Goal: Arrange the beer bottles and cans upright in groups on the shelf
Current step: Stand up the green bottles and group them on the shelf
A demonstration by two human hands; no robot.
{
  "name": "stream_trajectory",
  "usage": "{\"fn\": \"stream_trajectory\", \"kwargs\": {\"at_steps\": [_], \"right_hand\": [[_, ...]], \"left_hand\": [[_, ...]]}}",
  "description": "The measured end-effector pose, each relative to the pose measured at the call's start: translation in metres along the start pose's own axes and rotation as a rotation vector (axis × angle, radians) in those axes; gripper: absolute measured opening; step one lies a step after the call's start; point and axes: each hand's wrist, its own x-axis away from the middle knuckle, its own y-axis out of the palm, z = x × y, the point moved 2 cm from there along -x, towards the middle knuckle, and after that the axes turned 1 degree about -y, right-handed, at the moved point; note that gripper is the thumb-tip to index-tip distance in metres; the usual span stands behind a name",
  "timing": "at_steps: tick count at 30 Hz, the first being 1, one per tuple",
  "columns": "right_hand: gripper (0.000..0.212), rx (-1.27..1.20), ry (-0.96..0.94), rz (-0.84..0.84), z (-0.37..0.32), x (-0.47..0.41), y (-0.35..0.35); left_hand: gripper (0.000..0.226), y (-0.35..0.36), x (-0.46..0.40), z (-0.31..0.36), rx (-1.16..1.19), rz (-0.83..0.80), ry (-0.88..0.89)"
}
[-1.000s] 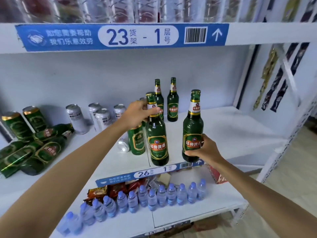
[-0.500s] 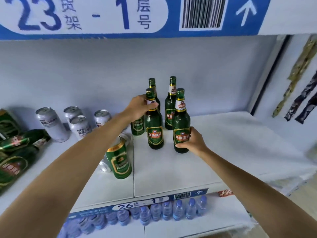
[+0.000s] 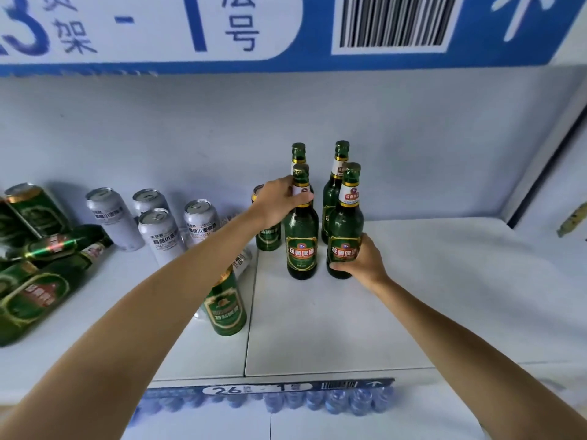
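Head | left hand (image 3: 279, 201) grips front-left bottle (image 3: 301, 230) neck — right hand (image 3: 362, 258) front-right bottle (image 3: 344, 223) base

A shop, by its fittings; the white shelf (image 3: 413, 312) carries a blue number strip (image 3: 270, 389) with a barcode along its front edge; a larger blue shelf label (image 3: 286, 33) hangs above; water bottles (image 3: 317, 401) are ranked on the tier below.
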Motion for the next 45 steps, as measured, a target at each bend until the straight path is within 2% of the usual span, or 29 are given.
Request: {"fn": "stream_trajectory", "kwargs": {"at_steps": [3, 11, 16, 19, 22, 27, 32, 38, 41, 45], "right_hand": [[0.082, 0.030, -0.011, 0.004, -0.002, 0.002, 0.000], [0.087, 0.022, 0.032, -0.067, -0.006, 0.003, -0.001], [0.070, 0.094, 0.072, -0.140, -0.019, 0.009, -0.013], [0.087, 0.406, 0.146, -0.131, -0.024, 0.018, -0.031], [0.076, 0.670, 0.141, -0.162, -0.035, 0.038, -0.048], [0.060, 0.903, 0.011, -0.132, -0.074, 0.075, -0.054], [0.041, 0.851, -0.224, -0.078, -0.141, 0.111, -0.038], [0.047, 0.721, -0.425, -0.127, -0.224, 0.155, -0.006], [0.050, 0.630, -0.480, -0.205, -0.258, 0.179, 0.023], [0.043, 0.585, -0.540, -0.226, -0.291, 0.209, 0.075]], "left_hand": [[0.031, 0.001, 0.001, 0.003, -0.018, 0.006, -0.011], [0.032, 0.002, 0.005, 0.006, 0.013, -0.020, -0.036], [0.037, 0.001, 0.012, 0.008, 0.044, -0.089, -0.065], [0.047, -0.009, 0.016, 0.010, -0.050, -0.158, -0.062], [0.068, -0.034, 0.024, 0.003, -0.198, -0.085, -0.084], [0.066, -0.084, 0.067, -0.010, -0.555, -0.053, -0.060], [0.060, -0.124, 0.138, -0.023, -0.770, 0.032, -0.130], [0.048, -0.177, 0.220, -0.049, -0.903, 0.041, -0.221], [0.055, -0.211, 0.257, -0.075, -0.882, 0.039, -0.278], [0.055, -0.255, 0.296, -0.121, -0.901, 0.034, -0.344]]}}
